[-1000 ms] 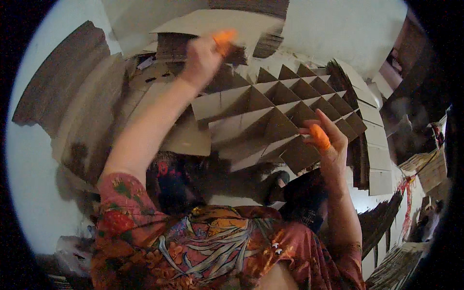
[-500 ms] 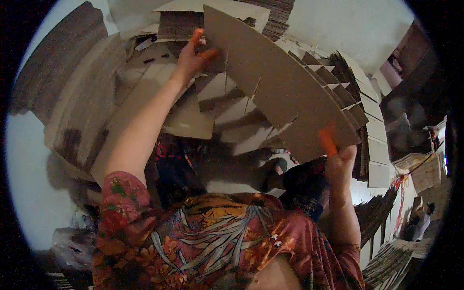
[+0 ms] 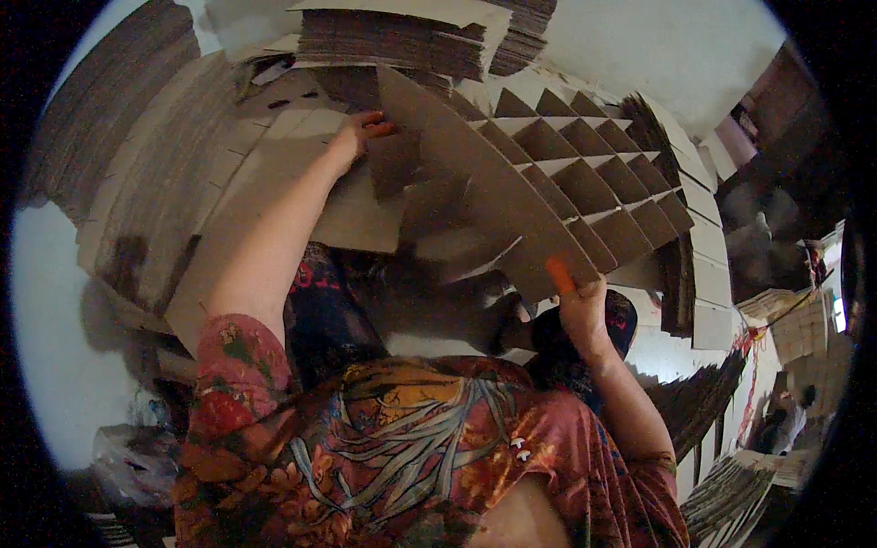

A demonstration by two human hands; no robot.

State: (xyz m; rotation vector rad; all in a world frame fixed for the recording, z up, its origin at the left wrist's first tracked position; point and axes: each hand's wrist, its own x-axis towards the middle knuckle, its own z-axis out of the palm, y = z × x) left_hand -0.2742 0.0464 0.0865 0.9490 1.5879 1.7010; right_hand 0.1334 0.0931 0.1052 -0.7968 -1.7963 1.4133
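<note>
My right hand (image 3: 582,301) grips the near right end of a long brown cardboard divider strip (image 3: 475,164), its orange-covered thumb lying on the face. My left hand (image 3: 358,139), with orange finger covers, is at the strip's far left end; thumb and finger look closed around the edge, partly in shadow. The strip stands tilted along the near left side of an interlocked cardboard grid (image 3: 585,178) with several diamond-shaped cells. Whether the strip's slots are seated in the cross pieces is hidden. More cardboard pieces (image 3: 393,164) hang in shadow below my left hand.
Tall stacks of flat cardboard (image 3: 155,173) stand at the left. Another cardboard stack (image 3: 393,41) lies at the back against the wall. Cardboard sheets (image 3: 708,228) are stacked right of the grid. A plastic bag (image 3: 137,466) sits lower left. Another person (image 3: 790,425) is far off at right.
Both hands have lowered the strip toward me, the right hand also moving left. The grid behind it now shows much more fully.
</note>
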